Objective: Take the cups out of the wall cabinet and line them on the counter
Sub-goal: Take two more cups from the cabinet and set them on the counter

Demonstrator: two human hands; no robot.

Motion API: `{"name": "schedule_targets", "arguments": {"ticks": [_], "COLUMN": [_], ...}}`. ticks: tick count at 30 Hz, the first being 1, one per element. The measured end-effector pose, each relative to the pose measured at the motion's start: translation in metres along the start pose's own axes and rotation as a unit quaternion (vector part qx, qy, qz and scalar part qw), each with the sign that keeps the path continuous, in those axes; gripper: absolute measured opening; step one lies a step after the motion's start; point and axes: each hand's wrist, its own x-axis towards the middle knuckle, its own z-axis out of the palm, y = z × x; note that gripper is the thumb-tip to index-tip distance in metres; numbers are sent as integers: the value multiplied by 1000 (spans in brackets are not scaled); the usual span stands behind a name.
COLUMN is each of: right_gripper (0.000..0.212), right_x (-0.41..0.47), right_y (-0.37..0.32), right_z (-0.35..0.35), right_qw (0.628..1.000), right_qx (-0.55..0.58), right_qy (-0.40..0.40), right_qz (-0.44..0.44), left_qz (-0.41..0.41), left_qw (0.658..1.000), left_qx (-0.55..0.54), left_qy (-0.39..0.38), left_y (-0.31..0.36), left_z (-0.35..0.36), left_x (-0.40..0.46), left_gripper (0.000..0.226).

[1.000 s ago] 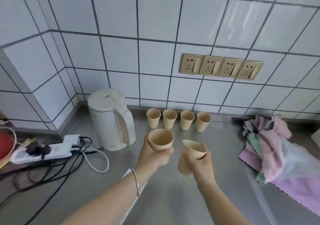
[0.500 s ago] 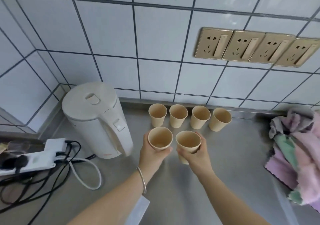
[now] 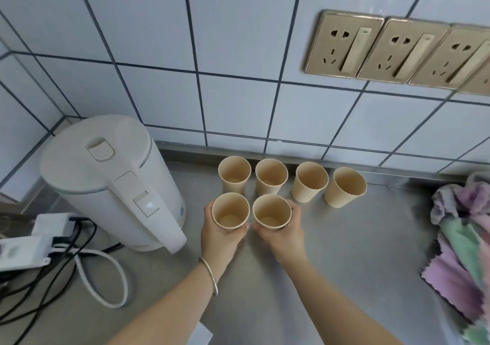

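- Our left hand (image 3: 221, 234) grips left cup (image 3: 230, 211), right hand (image 3: 285, 232) grips right cup (image 3: 271, 212), fingers curled round each.
- Both just right of kettle (image 3: 114, 182), on steel worktop (image 3: 358, 251).
- Four cups (image 3: 291, 181) behind, along tiled wall (image 3: 238, 52).

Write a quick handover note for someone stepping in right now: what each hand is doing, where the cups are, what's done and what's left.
Left hand: grips the left cup.
Right hand: grips the right cup.
Both cups are upright, side by side, just in front of the back row; whether they touch the counter cannot be told.
Done: four cups stand in the back row along the wall, right of the kettle.
Left: set these two down as a second row and let go. The cabinet is out of view, so whether more cups remain cannot be told.
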Motion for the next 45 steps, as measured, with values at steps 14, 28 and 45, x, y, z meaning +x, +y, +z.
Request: {"name": "schedule_targets", "arguments": {"ticks": [14, 28, 45], "right_gripper": [70, 59, 37], "right_x": [-3, -76, -344], "right_y": [7, 23, 67], "right_z": [5, -26, -176], "right_qw": [999, 984, 852], "right_qx": [-40, -136, 32], "right_qy": [-8, 108, 484], "right_qz": [-14, 49, 195], "left_qz": [8, -67, 90], "left_qw": [1000, 997, 858], "left_qx": [6, 25, 55], "left_qy": [15, 27, -503], "left_y": [-13, 18, 85], "left_z": [3, -14, 43], "left_x": [-4, -78, -338], "left_gripper": [85, 51, 30]}}
